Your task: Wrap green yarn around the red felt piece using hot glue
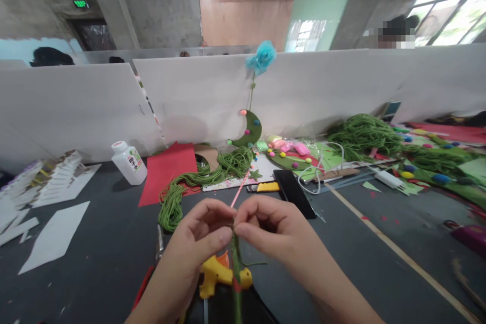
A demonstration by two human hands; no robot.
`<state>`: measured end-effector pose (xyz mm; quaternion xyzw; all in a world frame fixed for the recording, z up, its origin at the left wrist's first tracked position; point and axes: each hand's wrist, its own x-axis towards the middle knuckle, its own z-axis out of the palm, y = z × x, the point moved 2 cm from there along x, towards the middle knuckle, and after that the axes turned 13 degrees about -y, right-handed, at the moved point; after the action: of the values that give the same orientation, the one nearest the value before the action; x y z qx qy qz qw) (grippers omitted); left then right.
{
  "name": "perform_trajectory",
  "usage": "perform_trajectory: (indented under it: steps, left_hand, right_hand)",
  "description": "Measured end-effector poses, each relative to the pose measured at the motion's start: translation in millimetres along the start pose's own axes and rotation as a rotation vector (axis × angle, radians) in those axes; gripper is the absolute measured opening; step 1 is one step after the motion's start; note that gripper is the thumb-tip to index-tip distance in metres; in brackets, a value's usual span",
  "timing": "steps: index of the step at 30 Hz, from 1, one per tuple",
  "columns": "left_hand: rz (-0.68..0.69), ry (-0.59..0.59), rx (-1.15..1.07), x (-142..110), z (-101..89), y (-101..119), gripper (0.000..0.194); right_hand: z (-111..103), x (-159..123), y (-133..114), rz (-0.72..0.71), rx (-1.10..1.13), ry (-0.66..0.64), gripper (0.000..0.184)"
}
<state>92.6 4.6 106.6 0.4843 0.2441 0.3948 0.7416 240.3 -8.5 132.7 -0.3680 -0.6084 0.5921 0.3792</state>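
Both hands meet at a thin stick (240, 192), pink above my fingers and wound with green yarn (236, 258) below them. My left hand (205, 230) pinches it between thumb and fingers. From the other side my right hand (266, 225) is closed at the same spot, its thumb and fingertips pressed together there. A loose yarn end sticks out to the right beneath the hands. Fingertips hide exactly what each one grips. Under the stick lies a yellow glue gun (216, 274).
Green yarn skeins (170, 207) lie beyond my left hand, near red sheets (163, 169) and a white bottle (129, 163). A utility knife (266, 188) and black phone (294, 193) lie ahead. Behind stand a pom-pom-dotted crescent (250, 130) and white partition (197, 91).
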Motion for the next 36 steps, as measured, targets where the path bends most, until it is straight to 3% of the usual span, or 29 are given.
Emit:
perform_trajectory:
  steps: [3, 8, 12, 17, 21, 25, 30, 36]
  left_hand:
    - [0.132, 0.033, 0.297, -2, -3.2, 4, 0.014]
    - [0.041, 0.196, 0.442, -6, -7.5, 1, 0.006]
    - [0.061, 0.284, 0.384, -5, -7.6, 0, 0.005]
    - [0.069, 0.271, 0.407, -4, -6.4, 2, 0.003]
    - [0.141, 0.283, 0.417, -2, -8.7, -1, 0.003]
    - [0.088, 0.353, 0.203, 3, -14.0, -9, 0.009]
    - [0.094, 0.388, -0.030, 11, -13.7, -10, 0.018]
    - [0.083, 0.375, 0.012, 21, -15.4, -17, 0.020]
  right_hand:
    - [-1, 2, -1, 0.018, -0.129, 0.110, 0.015]
    - [1, 4, 0, 0.034, -0.150, 0.130, 0.013]
    - [1, 2, -2, 0.017, -0.192, 0.112, 0.011]
    - [1, 0, -3, -0.019, -0.286, 0.137, 0.009]
    - [8, -4, -1, -0.191, -0.617, 0.249, 0.012]
    - [20, -5, 6, -0.365, -0.898, 0.313, 0.015]
    - [26, 2, 20, -0.341, -1.071, 0.324, 0.022]
    - [28, 10, 35, -0.315, -1.199, 0.352, 0.026]
